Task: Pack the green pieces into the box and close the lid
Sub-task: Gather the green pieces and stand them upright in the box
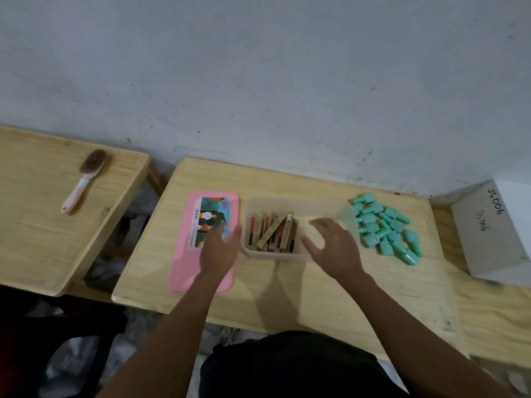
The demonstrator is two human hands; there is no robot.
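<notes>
three tables: left table (34,225), middle table (287,297), right table (494,311). one brush (83,179). one lid (184,254). one clear box (275,255) holding about eight sticks (273,234), too crowded for a sure count. roughly twenty green pieces (385,228), heaped and overlapping. one white box (494,234). two hands: left hand (218,251), right hand (333,248).

My green pieces (386,228) are mint; the lid (186,254) is pink with a colourful picture label; the box (287,203) is clear; the worktop (287,291) is pale wood.

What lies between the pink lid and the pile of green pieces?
Head view: the clear box holding gold sticks, with the right hand over it.
</notes>
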